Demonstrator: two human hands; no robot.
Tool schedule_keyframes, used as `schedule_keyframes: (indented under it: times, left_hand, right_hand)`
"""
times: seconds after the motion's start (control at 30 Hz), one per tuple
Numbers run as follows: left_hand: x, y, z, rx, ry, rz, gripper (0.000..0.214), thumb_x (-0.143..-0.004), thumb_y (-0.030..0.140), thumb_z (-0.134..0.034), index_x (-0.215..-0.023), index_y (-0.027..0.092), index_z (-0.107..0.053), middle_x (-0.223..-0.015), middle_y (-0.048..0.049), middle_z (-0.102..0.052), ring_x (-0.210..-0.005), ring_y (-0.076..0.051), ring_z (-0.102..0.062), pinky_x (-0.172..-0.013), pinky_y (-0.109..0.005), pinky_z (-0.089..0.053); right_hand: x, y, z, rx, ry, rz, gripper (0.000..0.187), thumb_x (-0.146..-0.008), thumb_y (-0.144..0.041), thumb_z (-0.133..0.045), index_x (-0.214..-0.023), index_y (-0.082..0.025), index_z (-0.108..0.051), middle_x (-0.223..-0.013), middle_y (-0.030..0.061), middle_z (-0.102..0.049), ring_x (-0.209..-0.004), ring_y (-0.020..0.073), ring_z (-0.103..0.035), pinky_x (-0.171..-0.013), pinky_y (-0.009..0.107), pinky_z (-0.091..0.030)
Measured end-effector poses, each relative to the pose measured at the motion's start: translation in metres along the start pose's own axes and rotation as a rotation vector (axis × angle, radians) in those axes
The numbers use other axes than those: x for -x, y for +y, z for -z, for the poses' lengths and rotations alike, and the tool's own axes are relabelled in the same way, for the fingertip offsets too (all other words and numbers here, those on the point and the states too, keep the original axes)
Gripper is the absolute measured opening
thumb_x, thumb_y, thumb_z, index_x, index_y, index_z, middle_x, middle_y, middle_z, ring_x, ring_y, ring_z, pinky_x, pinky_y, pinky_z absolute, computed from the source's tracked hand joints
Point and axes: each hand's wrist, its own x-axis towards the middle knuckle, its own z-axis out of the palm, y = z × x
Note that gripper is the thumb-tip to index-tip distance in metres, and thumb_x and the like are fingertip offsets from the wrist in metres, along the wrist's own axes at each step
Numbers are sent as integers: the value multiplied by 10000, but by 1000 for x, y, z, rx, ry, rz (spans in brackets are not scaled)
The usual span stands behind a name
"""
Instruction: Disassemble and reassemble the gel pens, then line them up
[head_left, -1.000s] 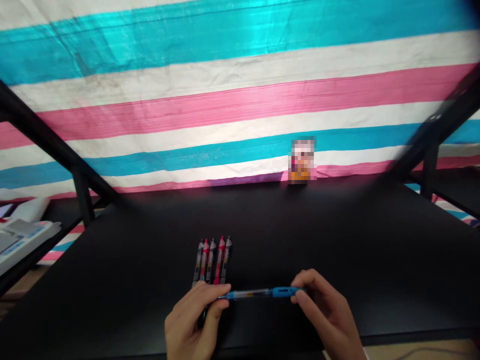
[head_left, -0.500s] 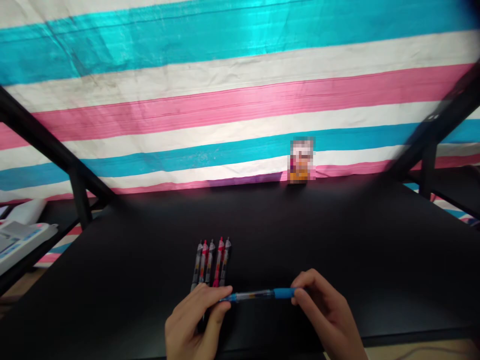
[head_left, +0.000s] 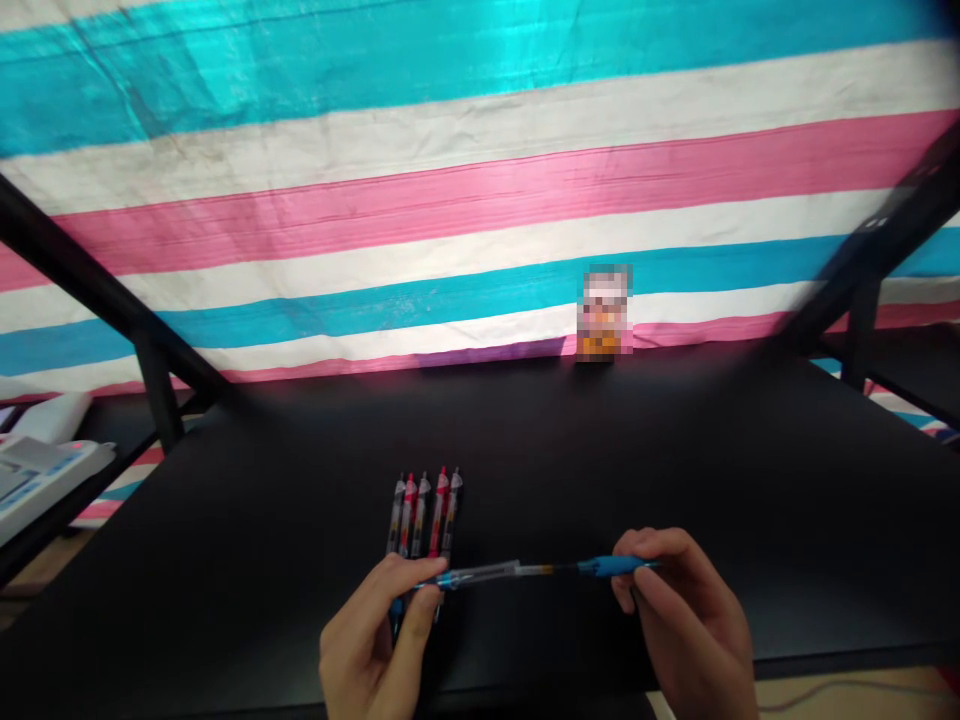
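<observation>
A blue pen is pulled into two parts above the black table, nearly level between my hands. My left hand [head_left: 382, 630] is closed on the clear pen barrel [head_left: 487, 573], thumb and forefinger at its blue end. The blue grip section [head_left: 606, 567] is pinched in my right hand [head_left: 679, 610], between thumb and fingers. A thin ink refill [head_left: 546, 569] bridges the two parts, its left end still inside the barrel. Just beyond my left hand lie several red and black pens [head_left: 420, 515] side by side, their lower ends hidden by that hand.
The black table [head_left: 675, 440] stretches back to a striped tarp [head_left: 450, 230]. A small pixelated item [head_left: 604, 315] stands at the back edge. Dark frame bars [head_left: 112, 290] slant at both sides. A white device [head_left: 56, 480] sits at the far left.
My right hand has drawn rightward with the blue grip section, which has come away from the barrel and bared the refill. My left hand has shifted slightly left.
</observation>
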Motion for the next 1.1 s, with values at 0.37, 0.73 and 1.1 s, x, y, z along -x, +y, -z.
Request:
schedule_keyframes:
  times: [0.37,0.73,1.1]
  left_hand:
    - [2,6,-5,72,49,94,134,-923,238,-708,-942,284,-833,-883,19,-803,-874,-188,-732,-965,-297,-531]
    - [1,5,-2,87,27,89,137,-921,234,-708,-943,282,-834,-878,16,-798,-842,-176,-723,-933,-285,-535]
    - [0,6,-2,101,16,88,146,-919,227,-706,-940,290,-836,-874,28,-792,-810,-161,-703,-899,-269,-535]
  right_hand:
    - [3,1,3,-116,103,-21,56,-995,-209,-693,-1010,-235,-741,-870,12,-610,-714,117,-571,-655,212,-542]
    - [4,2,4,-107,113,-11,49,-987,-210,-699,-1006,-239,-733,-896,19,-605,-747,129,-567,-661,217,-540]
    - [2,-2,0,-42,61,15,45,-989,-212,-713,-1000,-245,-742,-845,20,-591,-744,142,-547,-639,218,-526]
